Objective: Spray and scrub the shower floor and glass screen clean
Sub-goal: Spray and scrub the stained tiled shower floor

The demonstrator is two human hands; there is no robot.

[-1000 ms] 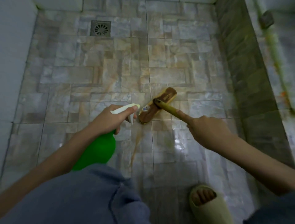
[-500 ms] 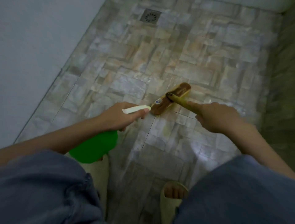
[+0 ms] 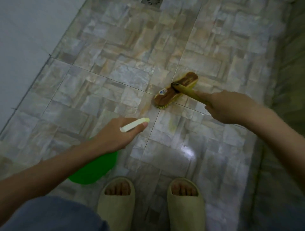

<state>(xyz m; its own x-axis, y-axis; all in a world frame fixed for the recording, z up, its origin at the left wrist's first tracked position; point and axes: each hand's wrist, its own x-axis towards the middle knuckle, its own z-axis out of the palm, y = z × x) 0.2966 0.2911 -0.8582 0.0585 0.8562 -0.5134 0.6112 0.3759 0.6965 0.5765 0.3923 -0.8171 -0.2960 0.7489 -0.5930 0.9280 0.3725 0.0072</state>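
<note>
Holding a long-handled scrub brush (image 3: 175,91) on the tiled shower floor (image 3: 102,85)
Right hand (image 3: 229,107), centre right of the frame, is curled round the yellow handle (image 3: 189,92), forefinger laid along it; the brown brush head sits bristles-down just above centre. Left hand (image 3: 115,134), lower centre, is wrapped round the neck of a green spray bottle (image 3: 94,169), its pale nozzle (image 3: 134,124) pointing towards the brush. Beige slippers (image 3: 117,207) stand at the bottom edge; a drain (image 3: 151,2) shows at the top
</note>
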